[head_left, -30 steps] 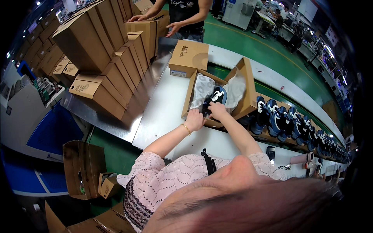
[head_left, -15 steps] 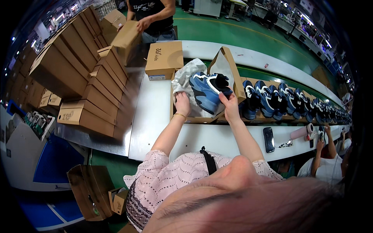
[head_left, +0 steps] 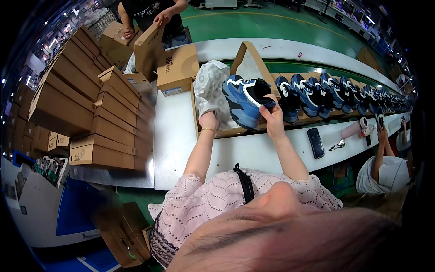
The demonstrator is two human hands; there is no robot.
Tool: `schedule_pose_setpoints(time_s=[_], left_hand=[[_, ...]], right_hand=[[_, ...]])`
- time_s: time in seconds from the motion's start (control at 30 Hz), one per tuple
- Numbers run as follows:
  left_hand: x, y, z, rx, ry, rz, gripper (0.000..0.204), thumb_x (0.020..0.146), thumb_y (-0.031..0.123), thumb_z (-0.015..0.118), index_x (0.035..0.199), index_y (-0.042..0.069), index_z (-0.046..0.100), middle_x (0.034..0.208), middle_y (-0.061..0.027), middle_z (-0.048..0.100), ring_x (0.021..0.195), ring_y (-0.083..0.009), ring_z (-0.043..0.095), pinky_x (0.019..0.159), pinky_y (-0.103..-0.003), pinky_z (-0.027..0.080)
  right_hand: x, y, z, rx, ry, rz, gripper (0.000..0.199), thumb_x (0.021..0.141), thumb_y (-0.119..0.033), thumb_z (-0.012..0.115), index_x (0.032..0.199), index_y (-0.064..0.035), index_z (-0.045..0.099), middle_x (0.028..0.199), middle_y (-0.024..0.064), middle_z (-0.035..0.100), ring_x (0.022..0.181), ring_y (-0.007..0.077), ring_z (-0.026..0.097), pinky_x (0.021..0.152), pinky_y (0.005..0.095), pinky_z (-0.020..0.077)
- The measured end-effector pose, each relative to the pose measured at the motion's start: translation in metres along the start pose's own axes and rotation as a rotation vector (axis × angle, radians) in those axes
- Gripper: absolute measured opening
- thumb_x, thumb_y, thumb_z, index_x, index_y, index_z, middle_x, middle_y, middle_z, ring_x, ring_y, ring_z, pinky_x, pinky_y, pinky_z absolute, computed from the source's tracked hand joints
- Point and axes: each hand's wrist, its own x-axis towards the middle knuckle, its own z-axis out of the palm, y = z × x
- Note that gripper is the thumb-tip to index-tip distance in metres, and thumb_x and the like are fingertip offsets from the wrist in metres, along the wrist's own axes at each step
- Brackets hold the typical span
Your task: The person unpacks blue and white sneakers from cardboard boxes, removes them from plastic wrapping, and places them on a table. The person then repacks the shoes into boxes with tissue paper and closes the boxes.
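Note:
A blue sneaker with black lining and white trim is tilted over an open shoebox. My right hand is closed on its heel, thumb on the near side. White patterned tissue paper stands crumpled at the box's left side. At the paper's lower edge, my left hand is closed on it, with the fingertips hidden in its folds. What the paper covers, if anything, does not show. The raised lid of the box stands behind the sneaker.
A closed shoebox stands just left on the white table. Stacked shoeboxes fill the far left. Several sneakers line up to the right; a phone and pink bottle lie nearer. Across the table, a person handles another box.
My left hand has slid down and further under the tissue paper, which now stands taller. My right hand keeps the sneaker raised at the heel. The person opposite has opened a box.

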Motion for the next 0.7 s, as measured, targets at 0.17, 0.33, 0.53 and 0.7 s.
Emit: schedule_pose_setpoints(time_s=[0.17,0.33,0.53,0.7], left_hand=[[0.012,-0.010,-0.017,-1.128,-0.324,-0.119,0.053,0.074,0.022,0.067,0.118,0.002,0.045,0.100,-0.0092,0.061,0.081,-0.0239,0.064,0.071,-0.039,0.054],[-0.053,-0.024,-0.078,-1.555,-0.914,0.015,0.080,0.080,0.021,0.065,0.142,0.007,0.015,0.134,-0.0097,0.039,0.116,-0.0217,0.048,0.093,-0.044,0.044],[-0.119,-0.093,-0.094,-1.204,-1.120,0.416,0.098,0.065,0.010,0.077,0.143,0.007,0.019,0.141,-0.0086,0.031,0.128,-0.0167,0.030,0.107,-0.028,0.019],[-0.071,-0.110,-0.086,-0.406,-0.413,0.148,0.077,0.072,0.018,0.072,0.136,0.007,0.032,0.137,-0.0160,0.035,0.124,-0.0248,0.038,0.099,-0.034,0.037]], right_hand=[[0.002,0.006,-0.002,0.069,0.047,-0.044,0.020,0.083,-0.010,0.063,0.099,-0.0066,0.052,0.092,-0.0027,0.044,0.085,0.0075,0.042,0.077,0.0204,0.0333],[0.003,0.007,-0.019,0.218,0.124,-0.054,0.024,0.085,-0.008,0.061,0.107,-0.0063,0.051,0.092,-0.0040,0.047,0.082,0.0049,0.041,0.075,0.0177,0.0325],[-0.001,-0.015,-0.028,0.174,0.104,-0.078,0.031,0.080,-0.005,0.064,0.109,-0.0041,0.054,0.095,-0.0021,0.052,0.085,0.0085,0.047,0.079,0.0208,0.0354],[-0.014,-0.027,-0.105,0.464,0.450,0.154,0.048,0.091,-0.037,0.050,0.119,0.0019,0.049,0.115,0.0154,0.056,0.106,0.0278,0.054,0.094,0.0407,0.0408]])
